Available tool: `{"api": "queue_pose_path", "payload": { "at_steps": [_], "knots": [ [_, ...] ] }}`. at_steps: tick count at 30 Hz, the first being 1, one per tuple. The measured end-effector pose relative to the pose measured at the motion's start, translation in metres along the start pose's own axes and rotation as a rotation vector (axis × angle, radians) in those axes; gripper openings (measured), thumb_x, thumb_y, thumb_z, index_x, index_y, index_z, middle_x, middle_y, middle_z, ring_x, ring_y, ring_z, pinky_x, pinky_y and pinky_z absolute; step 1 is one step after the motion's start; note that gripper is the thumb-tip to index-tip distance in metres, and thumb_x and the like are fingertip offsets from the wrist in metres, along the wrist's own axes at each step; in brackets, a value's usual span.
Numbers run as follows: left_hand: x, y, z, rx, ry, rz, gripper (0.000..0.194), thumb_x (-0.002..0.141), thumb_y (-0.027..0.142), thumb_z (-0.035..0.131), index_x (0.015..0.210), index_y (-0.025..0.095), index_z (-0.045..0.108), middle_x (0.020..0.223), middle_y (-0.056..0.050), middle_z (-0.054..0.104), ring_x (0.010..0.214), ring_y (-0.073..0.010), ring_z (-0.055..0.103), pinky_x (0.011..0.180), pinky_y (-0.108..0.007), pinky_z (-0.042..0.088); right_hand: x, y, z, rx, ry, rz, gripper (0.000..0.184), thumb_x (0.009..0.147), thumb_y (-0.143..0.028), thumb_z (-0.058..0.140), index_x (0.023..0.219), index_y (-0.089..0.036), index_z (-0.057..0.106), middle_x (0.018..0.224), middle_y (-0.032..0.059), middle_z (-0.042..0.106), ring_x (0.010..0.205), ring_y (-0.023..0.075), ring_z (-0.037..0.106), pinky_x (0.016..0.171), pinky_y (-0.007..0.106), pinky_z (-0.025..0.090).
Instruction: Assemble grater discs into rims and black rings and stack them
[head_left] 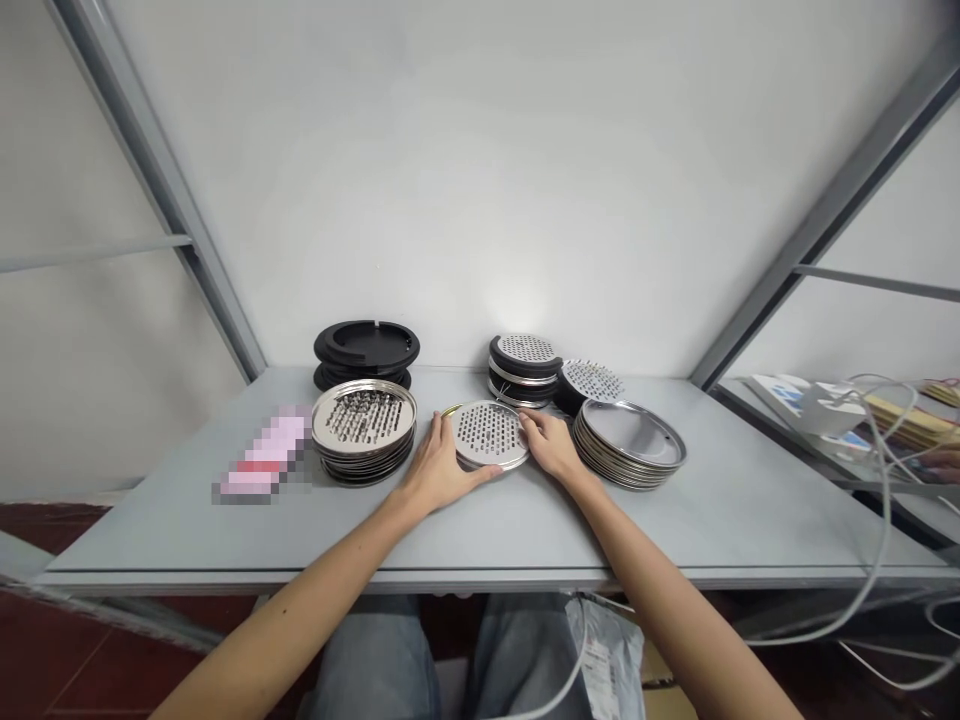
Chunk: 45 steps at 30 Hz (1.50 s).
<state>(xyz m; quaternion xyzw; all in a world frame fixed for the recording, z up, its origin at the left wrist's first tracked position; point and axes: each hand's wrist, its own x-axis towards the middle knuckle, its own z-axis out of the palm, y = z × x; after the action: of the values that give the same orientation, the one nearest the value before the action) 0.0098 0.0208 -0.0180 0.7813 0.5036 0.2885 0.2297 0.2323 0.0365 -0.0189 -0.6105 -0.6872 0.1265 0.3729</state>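
Grip: left hand (437, 468) is curving part-open around the left rim, thumb lying along the near edge; right hand (553, 445) is bending its fingers at the right rim. Both are holding the disc.
Disc: perforated disc (487, 430) is sitting low over the tabletop (525, 530), between the toothed-disc stack (364, 430) and the smooth-plate stack (634, 440).
Handling: looking like thin metal; probably light, stiff, slick at the rim, hardly fragile.
Hold: opposite rim edges, fingers staying off the raised holes, likely sharp.
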Motion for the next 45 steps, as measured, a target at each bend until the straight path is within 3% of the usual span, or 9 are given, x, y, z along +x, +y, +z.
{"api": "queue_pose_path", "payload": {
  "at_steps": [5,9,14,20,25,30,35,38,45],
  "knots": [
    [0.000,0.004,-0.001,0.023,0.030,0.020,0.108,0.063,0.067,0.069,0.144,0.015,0.020,0.151,-0.021,0.023,0.142,-0.0366,0.019,0.114,-0.049,0.023,-0.002,0.000,-0.003,-0.009,0.028,0.011,0.043,0.091,-0.041,0.039,0.107,-0.016,0.070,0.103,0.0106,0.073,0.092,0.0252,0.067,0.081,0.032,0.046],
    [0.001,0.004,-0.002,0.008,0.058,0.043,0.113,0.063,0.064,0.071,0.145,0.014,0.012,0.153,-0.022,0.016,0.143,-0.0369,0.016,0.114,-0.050,0.023,-0.002,-0.002,-0.004,0.025,-0.018,-0.096,0.037,0.090,-0.030,0.037,0.105,-0.018,0.069,0.109,0.0065,0.071,0.097,0.0228,0.064,0.084,0.030,0.044],
    [0.001,0.002,-0.002,0.013,0.051,0.079,0.112,0.060,0.062,0.075,0.144,0.017,0.017,0.152,-0.020,0.018,0.142,-0.0375,0.016,0.113,-0.051,0.024,-0.003,-0.004,-0.004,-0.005,-0.090,-0.167,0.032,0.089,-0.024,0.036,0.080,-0.018,0.067,0.089,0.0059,0.071,0.085,0.0213,0.062,0.077,0.028,0.043],
    [0.002,-0.003,0.000,0.050,0.030,0.031,0.115,0.055,0.066,0.075,0.143,0.013,0.022,0.151,-0.024,0.022,0.141,-0.0398,0.019,0.113,-0.053,0.022,-0.004,-0.004,-0.002,-0.044,-0.079,-0.169,0.032,0.091,-0.030,0.036,0.072,-0.019,0.059,0.077,0.0042,0.066,0.072,0.0186,0.058,0.067,0.027,0.039],
    [0.002,-0.004,0.000,0.091,0.000,-0.003,0.113,0.054,0.069,0.073,0.139,0.010,0.029,0.147,-0.026,0.028,0.139,-0.0420,0.023,0.112,-0.052,0.022,-0.004,-0.003,0.000,-0.075,-0.096,-0.168,0.032,0.093,-0.034,0.036,0.071,-0.019,0.056,0.075,0.0043,0.065,0.072,0.0183,0.056,0.067,0.027,0.039],
    [0.002,-0.006,0.002,0.055,0.041,0.114,0.101,0.062,0.062,0.072,0.139,0.015,0.029,0.141,-0.020,0.039,0.135,-0.0363,0.033,0.110,-0.049,0.027,-0.003,-0.004,0.001,-0.105,-0.056,-0.200,0.030,0.093,-0.033,0.037,0.077,-0.018,0.058,0.083,0.0062,0.067,0.079,0.0197,0.059,0.073,0.029,0.042],
    [0.001,-0.009,0.005,0.110,0.000,0.074,0.106,0.068,0.064,0.066,0.146,0.011,0.016,0.151,-0.025,0.023,0.141,-0.0379,0.020,0.112,-0.052,0.021,-0.001,0.003,0.006,-0.125,-0.032,-0.178,0.029,0.090,-0.033,0.042,0.085,-0.017,0.066,0.101,0.0105,0.070,0.100,0.0251,0.062,0.089,0.036,0.045],
    [0.000,-0.009,0.004,0.125,-0.045,0.118,0.105,0.072,0.063,0.064,0.148,0.012,0.011,0.154,-0.023,0.018,0.143,-0.0361,0.014,0.114,-0.052,0.019,0.000,0.007,0.009,-0.139,-0.017,-0.160,0.030,0.088,-0.033,0.045,0.089,-0.016,0.070,0.113,0.0132,0.068,0.111,0.0281,0.059,0.095,0.040,0.043],
    [0.000,-0.005,0.000,0.126,-0.089,0.149,0.102,0.066,0.060,0.072,0.146,0.017,0.024,0.151,-0.022,0.026,0.141,-0.0376,0.022,0.112,-0.054,0.022,-0.002,0.004,0.005,-0.095,0.002,-0.158,0.030,0.088,-0.033,0.047,0.092,-0.017,0.072,0.105,0.0118,0.071,0.101,0.0272,0.064,0.090,0.039,0.047]
  ]
}}
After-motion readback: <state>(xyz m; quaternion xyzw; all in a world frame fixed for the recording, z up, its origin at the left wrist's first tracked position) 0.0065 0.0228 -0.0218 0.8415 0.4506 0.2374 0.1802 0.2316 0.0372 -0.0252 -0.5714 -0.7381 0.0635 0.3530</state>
